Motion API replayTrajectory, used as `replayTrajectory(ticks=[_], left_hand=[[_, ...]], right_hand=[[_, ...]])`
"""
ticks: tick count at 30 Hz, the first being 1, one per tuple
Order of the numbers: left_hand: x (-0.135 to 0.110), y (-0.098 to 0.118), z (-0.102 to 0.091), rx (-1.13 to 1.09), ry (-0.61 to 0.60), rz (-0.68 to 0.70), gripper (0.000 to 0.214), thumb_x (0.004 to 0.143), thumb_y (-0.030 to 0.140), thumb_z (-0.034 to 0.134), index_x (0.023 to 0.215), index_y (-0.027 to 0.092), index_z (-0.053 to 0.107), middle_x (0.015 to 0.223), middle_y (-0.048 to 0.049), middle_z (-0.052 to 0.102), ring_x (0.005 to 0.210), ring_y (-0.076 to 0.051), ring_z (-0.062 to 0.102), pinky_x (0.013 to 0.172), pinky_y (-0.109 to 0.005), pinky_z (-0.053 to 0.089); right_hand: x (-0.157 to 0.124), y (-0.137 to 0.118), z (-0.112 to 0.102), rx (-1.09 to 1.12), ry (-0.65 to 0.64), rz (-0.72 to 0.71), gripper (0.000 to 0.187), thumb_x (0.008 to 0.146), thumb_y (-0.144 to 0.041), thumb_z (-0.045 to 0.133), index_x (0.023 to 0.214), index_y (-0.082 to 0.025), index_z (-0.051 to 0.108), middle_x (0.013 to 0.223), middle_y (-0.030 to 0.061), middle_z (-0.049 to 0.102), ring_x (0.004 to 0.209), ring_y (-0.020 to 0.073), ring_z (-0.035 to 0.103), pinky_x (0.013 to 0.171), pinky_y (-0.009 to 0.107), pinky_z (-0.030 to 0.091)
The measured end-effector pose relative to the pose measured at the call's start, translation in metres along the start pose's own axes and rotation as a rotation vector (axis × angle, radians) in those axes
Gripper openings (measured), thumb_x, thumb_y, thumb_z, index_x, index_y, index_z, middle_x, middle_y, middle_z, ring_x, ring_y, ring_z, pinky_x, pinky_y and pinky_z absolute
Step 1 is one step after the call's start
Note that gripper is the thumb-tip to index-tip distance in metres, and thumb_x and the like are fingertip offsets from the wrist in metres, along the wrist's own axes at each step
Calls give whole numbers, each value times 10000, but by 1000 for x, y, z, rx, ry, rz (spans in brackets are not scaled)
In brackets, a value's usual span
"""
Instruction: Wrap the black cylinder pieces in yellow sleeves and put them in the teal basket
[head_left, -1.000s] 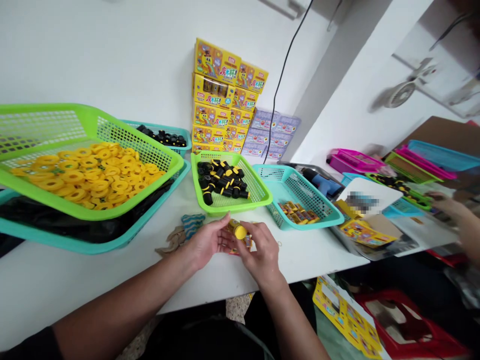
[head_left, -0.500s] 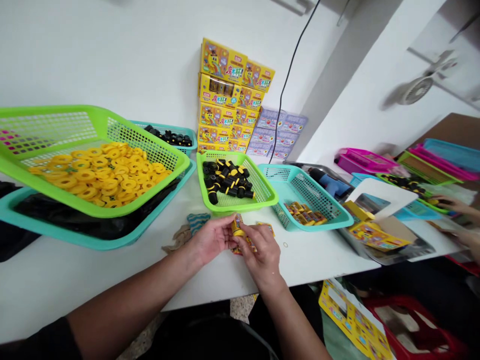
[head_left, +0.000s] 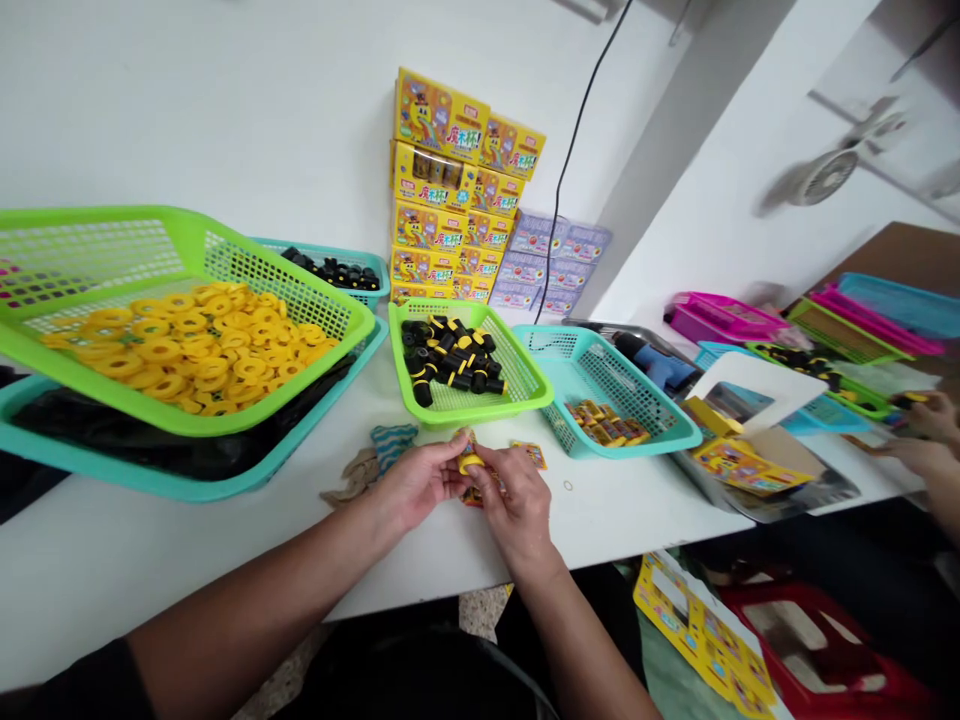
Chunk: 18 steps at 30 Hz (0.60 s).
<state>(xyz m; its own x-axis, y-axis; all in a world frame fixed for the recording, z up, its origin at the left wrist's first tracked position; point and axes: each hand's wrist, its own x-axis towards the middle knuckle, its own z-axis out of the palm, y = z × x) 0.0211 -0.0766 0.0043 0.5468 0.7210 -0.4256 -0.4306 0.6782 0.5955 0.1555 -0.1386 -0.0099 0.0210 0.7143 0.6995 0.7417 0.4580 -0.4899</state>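
White wall (head_left: 262, 120) at the back, white smooth tabletop (head_left: 615, 520) running along it, w/ a stack of yellow printed cardboard boxes (head_left: 439, 230) by the wall and some pale purple printed boxes (head_left: 551, 265) right next to it. Person's bare L hand (head_left: 420, 478) and bare R hand (head_left: 517, 500) were together over the front of the table, pinching a small yellow cylinder (head_left: 470, 463) btwn them: L thumb + fingers on the upper bit, R thumb + fingers round the lower end, tho fingers hid a lot of it. Small yellow-and-red printed pieces (head_left: 474, 497) lay under the hands, partly covered, w/ another one just past the R hand. Straight behind was a lime-green plastic mesh basket (head_left: 484, 411) of black-and-yellow cylinders (head_left: 450, 355); to its R, a teal plastic mesh basket (head_left: 570, 372) w/ small yellow printed cylinders (head_left: 607, 424). Over on the L, a bigger lime-green mesh basket (head_left: 202, 424) of flat yellow plastic rings (head_left: 202, 345) sat on a teal one. Co-worker's hands (head_left: 926, 440) were at far R, blurry, grip unclear tbh.
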Motion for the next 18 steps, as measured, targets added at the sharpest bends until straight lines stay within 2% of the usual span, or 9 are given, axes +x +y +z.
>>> replayTrajectory(ticks=[4, 8, 13, 16, 18], left_hand=[[0, -3, -2, 48, -50, -17, 164, 876, 276, 648, 851, 115, 668, 706, -46, 659, 577, -102, 573, 564, -205, 411], [-4, -3, 0, 87, -118, -15, 198, 873, 309, 643, 850, 114, 670, 717, -46, 672, 606, -128, 576, 592, -236, 409], [-5, -3, -1, 101, -103, -13, 223, 806, 339, 711, 830, 120, 677, 742, -55, 687, 654, -150, 589, 655, -266, 436], [-5, -3, -1, 119, -119, 7, 214, 787, 339, 727, 824, 135, 676, 763, -48, 690, 662, -143, 584, 673, -263, 453], [-6, -4, -1, 147, -118, 44, 221, 765, 324, 746, 829, 127, 670, 787, -51, 692, 670, -144, 586, 676, -261, 465]], right_hand=[[0, 2, -3, 6, 56, -53, 157, 901, -161, 610, 1036, -190, 685, 735, 24, 600, 699, 156, 554, 650, 300, 467], [0, 3, -5, -32, 67, -100, 195, 889, -143, 618, 1065, -200, 682, 769, 33, 603, 714, 161, 554, 655, 311, 470], [0, 0, -6, 48, 93, -43, 126, 891, -155, 616, 986, -195, 688, 713, 15, 585, 661, 142, 552, 617, 288, 472], [1, -2, -8, 57, 41, 14, 102, 897, -199, 592, 955, -195, 677, 728, 20, 604, 678, 148, 571, 638, 294, 486], [3, -4, -11, 62, -19, 97, 158, 877, -243, 599, 1015, -189, 654, 785, 33, 637, 725, 160, 598, 670, 301, 497]])
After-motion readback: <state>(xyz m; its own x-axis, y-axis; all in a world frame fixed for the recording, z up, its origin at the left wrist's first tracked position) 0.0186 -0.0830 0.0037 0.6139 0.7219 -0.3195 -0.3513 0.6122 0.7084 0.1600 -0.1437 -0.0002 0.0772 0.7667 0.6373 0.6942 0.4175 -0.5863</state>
